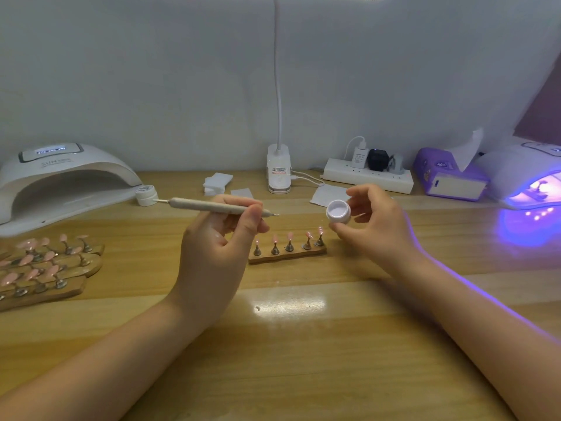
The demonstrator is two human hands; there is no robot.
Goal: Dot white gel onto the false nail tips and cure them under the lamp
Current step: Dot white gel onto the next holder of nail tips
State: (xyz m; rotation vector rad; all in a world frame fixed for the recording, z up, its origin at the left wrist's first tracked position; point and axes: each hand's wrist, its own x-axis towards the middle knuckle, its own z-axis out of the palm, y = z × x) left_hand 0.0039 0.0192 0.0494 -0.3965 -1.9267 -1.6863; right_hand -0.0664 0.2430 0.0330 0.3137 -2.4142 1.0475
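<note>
Left hand (218,238) curled round a pale dotting pen (218,207), pinching its shaft between thumb and fingertips, pen lying nearly level with one fine tip pointing toward the right hand and the other tip reaching out past the left hand's far side. Right hand (373,223) gripping a small open jar of white gel (338,211) between thumb and fingers, mouth tilted toward the pen tip, a short gap between tip and jar. Just beyond and below both hands, between them, a wooden strip (288,256) on the wooden table (303,360), carrying five small metal stands, each topped by a pink false nail tip (290,236); right thumb hanging just above the strip's right end. Out to the left of the left hand, more wooden strips (45,278) stacked side by side with rows of pink tips on stands. Beyond those, far left, a white curing lamp (60,177), its opening dark; beside its foot a small white pot (146,194), close to the pen's far tip. Well to the right of the right hand, a second curing lamp (528,177) glowing violet, light spilling onto the table and along the right forearm. Farther back between the hands, a clip-on desk lamp base (278,171) with white gooseneck, white wipes (217,182), a power strip (367,177) with plugs, and a purple tissue box (449,174).
</note>
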